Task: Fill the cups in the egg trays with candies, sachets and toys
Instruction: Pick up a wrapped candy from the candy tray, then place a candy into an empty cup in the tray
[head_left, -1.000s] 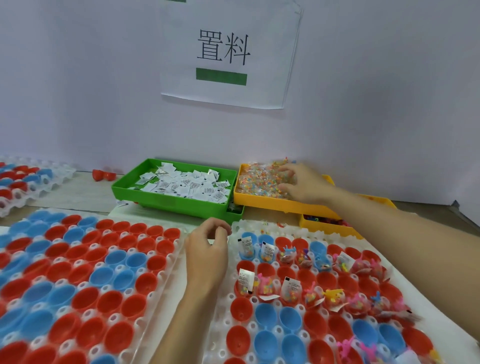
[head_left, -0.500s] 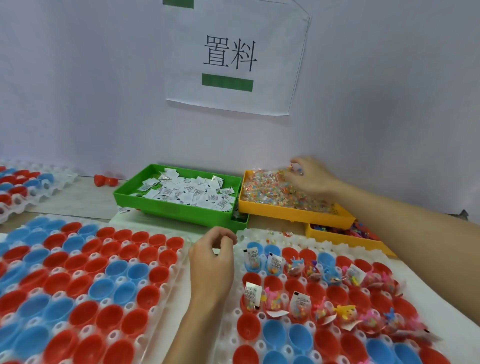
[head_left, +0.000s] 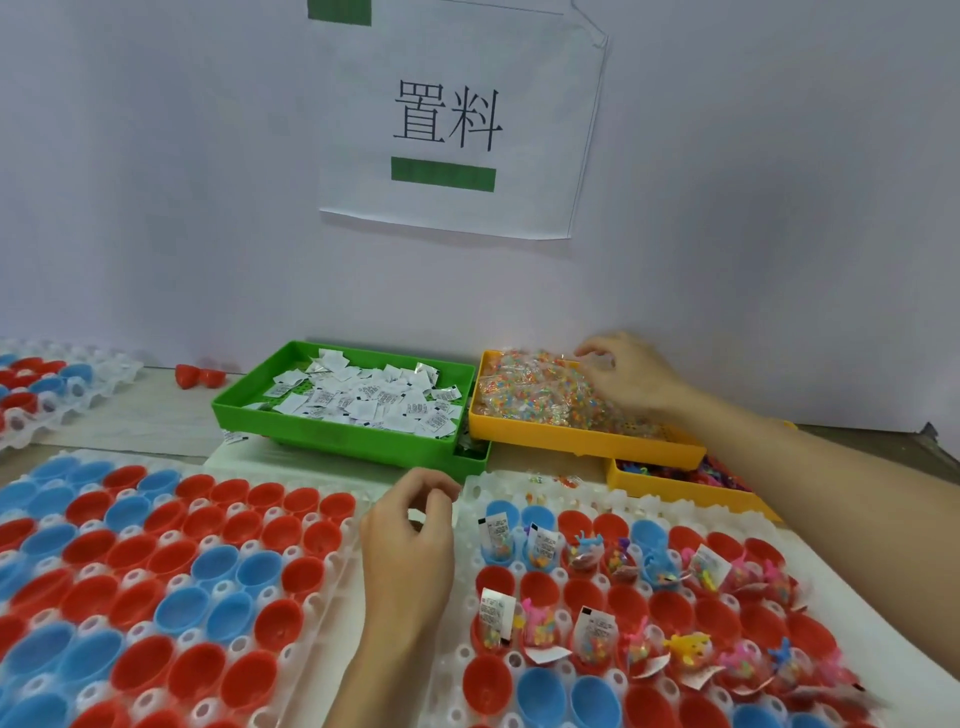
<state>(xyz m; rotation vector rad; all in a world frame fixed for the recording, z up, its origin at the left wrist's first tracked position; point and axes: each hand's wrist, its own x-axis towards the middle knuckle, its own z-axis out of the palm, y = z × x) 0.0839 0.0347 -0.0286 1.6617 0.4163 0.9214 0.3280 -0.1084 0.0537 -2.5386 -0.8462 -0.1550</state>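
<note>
White wall | right hand (head_left: 631, 376) fingers curled into crinkly candy packets (head_left: 540, 395) | left hand (head_left: 410, 540) fingers loosely curled, empty

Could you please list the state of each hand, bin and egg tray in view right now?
Right hand: in the candy bin, fingers curled on packets.
Left hand: loosely curled, holding nothing visible.
Green bin: holds sachets.
Yellow candy bin: heaped full.
Right egg tray: partly filled.
Left egg tray: cups empty.
</note>
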